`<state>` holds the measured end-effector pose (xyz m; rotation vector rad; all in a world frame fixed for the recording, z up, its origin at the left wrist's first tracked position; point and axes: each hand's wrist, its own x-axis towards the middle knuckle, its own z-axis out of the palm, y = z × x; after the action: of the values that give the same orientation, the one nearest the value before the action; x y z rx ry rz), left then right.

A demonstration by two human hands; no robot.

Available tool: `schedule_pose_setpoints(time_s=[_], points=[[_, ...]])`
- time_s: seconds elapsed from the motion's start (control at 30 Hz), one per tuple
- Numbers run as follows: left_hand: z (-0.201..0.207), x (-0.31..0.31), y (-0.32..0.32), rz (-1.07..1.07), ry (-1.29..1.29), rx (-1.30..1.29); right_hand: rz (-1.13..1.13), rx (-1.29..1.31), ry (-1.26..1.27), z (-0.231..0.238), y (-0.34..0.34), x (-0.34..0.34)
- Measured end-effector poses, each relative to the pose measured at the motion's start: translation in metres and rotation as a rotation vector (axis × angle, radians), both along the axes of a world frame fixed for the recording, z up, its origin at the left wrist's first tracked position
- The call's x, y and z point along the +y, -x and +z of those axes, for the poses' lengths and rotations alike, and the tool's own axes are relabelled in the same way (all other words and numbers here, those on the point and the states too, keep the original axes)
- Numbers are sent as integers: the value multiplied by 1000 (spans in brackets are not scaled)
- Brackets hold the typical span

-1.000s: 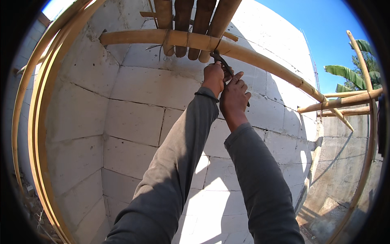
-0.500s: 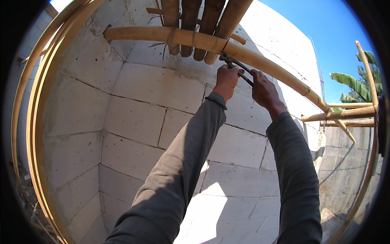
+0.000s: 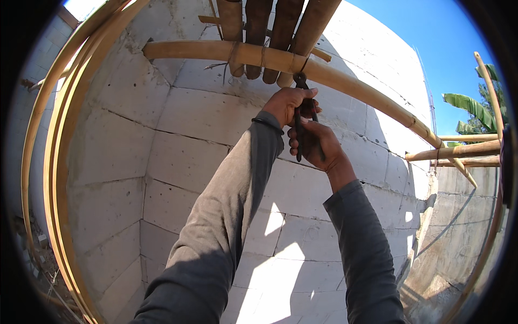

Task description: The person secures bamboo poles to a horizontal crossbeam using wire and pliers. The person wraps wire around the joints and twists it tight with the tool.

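Both my hands are raised to a pair of dark metal pincers (image 3: 300,81). My left hand (image 3: 288,105) grips them just below the jaws. Lower down, my right hand (image 3: 319,144) has its fingers wrapped round the handles, which point downward. The jaws meet a dark tie wire (image 3: 304,67) on a horizontal bamboo pole (image 3: 359,92). Several dark bamboo lengths (image 3: 257,38) cross behind that pole, and wire bindings circle it at those crossings.
A white block wall (image 3: 202,116) stands directly before me and turns a corner at the left. Long curved bamboo strips (image 3: 54,178) rise along the left side. More bamboo poles (image 3: 458,154) cross at the right, with a banana leaf (image 3: 468,108) behind them.
The pincers have swung from slanting down to the right to nearly upright. My right hand has moved down and left, and my left hand slightly left.
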<state>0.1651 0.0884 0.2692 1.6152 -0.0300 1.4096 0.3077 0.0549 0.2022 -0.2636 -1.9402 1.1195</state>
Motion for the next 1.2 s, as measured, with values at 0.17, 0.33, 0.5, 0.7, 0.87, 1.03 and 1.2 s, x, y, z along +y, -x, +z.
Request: schedule_pose_setpoints(time_s=[0.17,0.33,0.5,0.7,0.87,1.03,1.2], points=[[2,10,-11,-27,-55,-82,-1569,-374,-1016,-24,37,-36],[2,8,-39,17,-104,-221,-2079,-513,-1005,-11,36,-20],[9,17,-55,81,-172,-268,-2067,-471,-1315,16,-13,2],[14,1,-79,67,-168,-395,-1813,-619,-1445,59,-56,-23],[19,0,-95,96,-154,-495,-1721,-608,-1555,68,-71,-22],[21,9,-100,144,-180,-561,-1704,-586,-1534,70,-70,-17],[16,41,-74,708,-233,-362,-1453,-462,-975,35,-37,15]])
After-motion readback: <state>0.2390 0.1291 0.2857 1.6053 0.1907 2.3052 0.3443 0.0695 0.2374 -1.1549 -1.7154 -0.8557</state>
